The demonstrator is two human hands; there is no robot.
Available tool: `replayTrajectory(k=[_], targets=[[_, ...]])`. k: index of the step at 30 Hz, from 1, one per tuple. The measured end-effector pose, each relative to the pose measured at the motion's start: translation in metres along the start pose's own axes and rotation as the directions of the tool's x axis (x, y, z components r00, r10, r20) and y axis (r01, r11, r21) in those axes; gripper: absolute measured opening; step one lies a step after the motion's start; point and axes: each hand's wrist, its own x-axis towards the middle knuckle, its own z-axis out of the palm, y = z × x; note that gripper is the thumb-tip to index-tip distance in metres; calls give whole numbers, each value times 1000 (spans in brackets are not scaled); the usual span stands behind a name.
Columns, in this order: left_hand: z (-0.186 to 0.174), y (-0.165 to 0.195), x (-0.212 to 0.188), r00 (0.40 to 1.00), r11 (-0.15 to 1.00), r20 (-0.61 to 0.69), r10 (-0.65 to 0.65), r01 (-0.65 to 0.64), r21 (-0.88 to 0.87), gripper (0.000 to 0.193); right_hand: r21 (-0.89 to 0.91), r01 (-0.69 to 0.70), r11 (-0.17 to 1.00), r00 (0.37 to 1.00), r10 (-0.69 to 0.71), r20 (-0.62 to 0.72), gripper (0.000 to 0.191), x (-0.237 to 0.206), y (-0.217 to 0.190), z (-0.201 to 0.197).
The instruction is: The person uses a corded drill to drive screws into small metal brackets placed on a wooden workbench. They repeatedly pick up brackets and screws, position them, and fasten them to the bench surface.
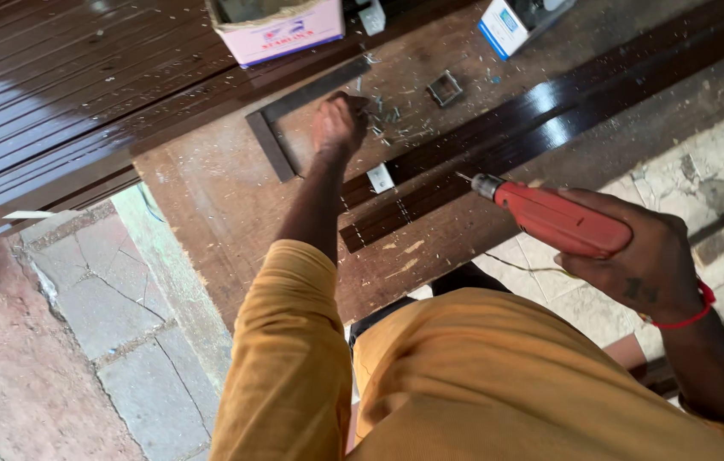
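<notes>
- Red drill (560,224) is clamped in your right hand (635,260), bit aimed left toward the dark strips (430,192) running diagonally across the tabletop (208,196).
- Your left hand (338,124), farther up, is closed among screws (383,115) beside the steel square (281,128); contents: cannot tell.

The left hand (338,126) is blurred, so its fingers and whatever they pinch cannot be made out, and the scattered screws (386,118) just right of it are too small to tell apart. The right hand (639,256) covers the rear of the red drill (554,220), hiding its grip and trigger. At the far edge, the pink box (281,32) and the white-and-blue box (511,21) are cut off, their contents unseen.
</notes>
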Motion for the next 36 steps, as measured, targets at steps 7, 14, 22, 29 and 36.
replayTrajectory(k=[7, 14, 22, 29, 36], targets=[[5, 1, -8, 999, 972, 35, -15, 23, -235, 19, -62, -92, 994, 994, 89, -58, 75, -35, 34, -7], [-6, -13, -35, 911, 574, -138, -389, 122, -810, 23, 252, -81, 964, 987, 113, -115, 70, -39, 37, 0], [-49, -3, -146, 834, -472, 367, -413, 149, -869, 16, 668, -124, 734, 984, 178, -12, 74, -25, 35, 35], [-69, 59, -168, 806, -732, 554, -207, 248, -635, 17, 548, 10, 836, 997, -50, 59, 74, -10, 18, 44], [-74, 75, -175, 789, -776, 586, -184, 250, -579, 18, 551, 7, 834, 994, -66, 88, 73, -7, 5, 43]])
